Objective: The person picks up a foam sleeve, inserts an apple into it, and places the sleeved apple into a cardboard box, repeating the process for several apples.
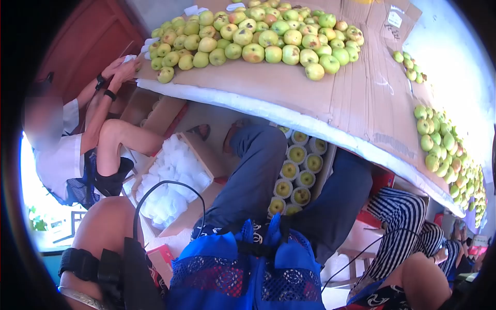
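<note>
Neither of my hands shows in the picture. My left arm [106,222] bends at the lower left, with a black strap and a silvery bracelet near the bottom edge. My right arm [426,281] shows only as a bent part at the lower right. Between my legs stands a box [326,168] of green apples [297,154], each in a white foam net and set in rows. To its left, an open carton [199,155] is heaped with white foam nets [168,178]. A large pile of green apples [243,37], some with brown spots, lies on the table before me.
Cardboard covers the table [248,82], whose pale front edge runs above my knees. More apples [439,134] lie along its right side. At left, a seated co-worker's hands [119,68] hold something white at the table corner. Someone in striped trousers [395,219] sits at right.
</note>
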`<state>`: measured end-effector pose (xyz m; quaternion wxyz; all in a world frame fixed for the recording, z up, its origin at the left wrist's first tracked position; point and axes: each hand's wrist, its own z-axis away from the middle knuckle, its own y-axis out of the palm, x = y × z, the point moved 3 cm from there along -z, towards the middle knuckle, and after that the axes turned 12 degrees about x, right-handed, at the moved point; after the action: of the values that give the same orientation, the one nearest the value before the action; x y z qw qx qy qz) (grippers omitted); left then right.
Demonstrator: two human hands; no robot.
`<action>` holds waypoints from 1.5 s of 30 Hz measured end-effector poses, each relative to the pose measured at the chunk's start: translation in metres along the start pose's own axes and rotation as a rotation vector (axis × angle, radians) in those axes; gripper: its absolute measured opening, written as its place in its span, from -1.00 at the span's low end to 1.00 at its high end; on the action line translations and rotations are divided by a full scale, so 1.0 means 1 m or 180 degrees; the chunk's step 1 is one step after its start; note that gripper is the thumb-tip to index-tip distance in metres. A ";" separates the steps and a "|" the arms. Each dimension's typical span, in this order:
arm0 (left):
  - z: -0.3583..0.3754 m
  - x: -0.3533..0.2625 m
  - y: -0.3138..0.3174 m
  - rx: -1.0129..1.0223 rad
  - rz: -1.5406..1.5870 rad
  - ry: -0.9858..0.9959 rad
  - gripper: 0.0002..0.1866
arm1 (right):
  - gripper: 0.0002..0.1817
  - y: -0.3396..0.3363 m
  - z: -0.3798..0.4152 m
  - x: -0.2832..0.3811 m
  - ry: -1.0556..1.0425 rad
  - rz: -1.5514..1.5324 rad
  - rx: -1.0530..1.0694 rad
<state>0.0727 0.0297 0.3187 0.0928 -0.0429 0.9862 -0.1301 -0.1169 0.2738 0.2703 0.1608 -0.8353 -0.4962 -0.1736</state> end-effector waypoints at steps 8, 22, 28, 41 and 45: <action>-0.014 -0.035 -0.042 -0.0345 -0.0504 -0.0567 -0.56 | -0.31 -0.005 -0.007 0.003 -0.0127 -0.0031 -0.0124; 0.449 -0.131 -0.089 -0.2799 -0.2761 -0.6047 -0.70 | -0.65 0.018 0.180 -0.192 0.3353 -0.0556 -0.1900; 0.436 -0.109 -0.027 -0.1031 -0.3972 -0.6458 -0.46 | -0.69 0.039 0.185 -0.219 0.3674 -0.0892 -0.1706; 0.472 -0.073 -0.046 -0.0091 -0.4410 -0.6605 -0.58 | -0.79 0.054 0.185 -0.223 0.3792 -0.0898 -0.1850; 0.471 -0.081 -0.075 -0.1092 -0.4875 -0.6085 -0.74 | -0.81 0.057 0.188 -0.222 0.3852 -0.0875 -0.1905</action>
<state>0.2480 -0.1507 -0.0940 0.6688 -0.6981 0.2477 0.0636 -0.1407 0.1591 -0.0022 0.1485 -0.5294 -0.3513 -0.7578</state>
